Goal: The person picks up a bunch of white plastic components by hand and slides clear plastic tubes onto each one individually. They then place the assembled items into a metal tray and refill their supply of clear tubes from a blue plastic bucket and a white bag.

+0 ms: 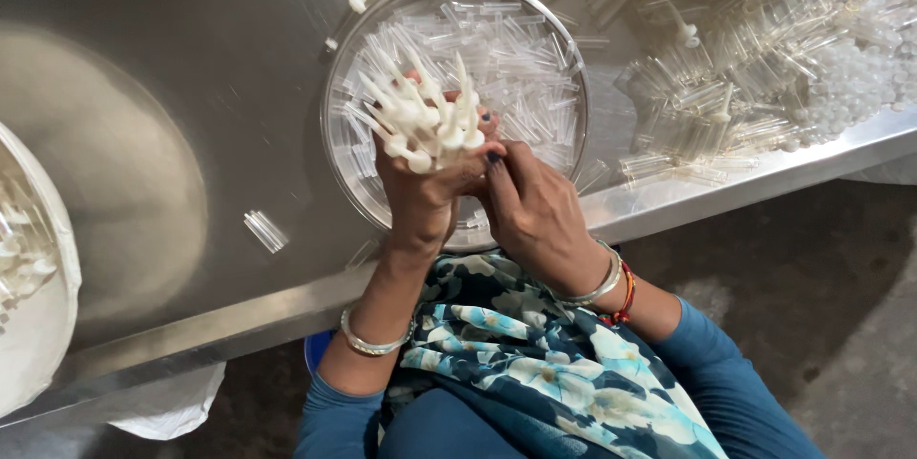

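Steel table (191,58) spreading under everything, large heap of clear tubes (755,48) piling at the far right, white beads (855,86) gathering beside that heap, white sack (38,325) hanging off the left edge, single clear tube (265,231) lying loose, grey floor (841,325) showing below.

Your left hand (420,187) carried a plain silver bangle at the wrist. Your right hand (535,215) wore silver and red-beaded bangles. You wore blue sleeves and a floral scarf.
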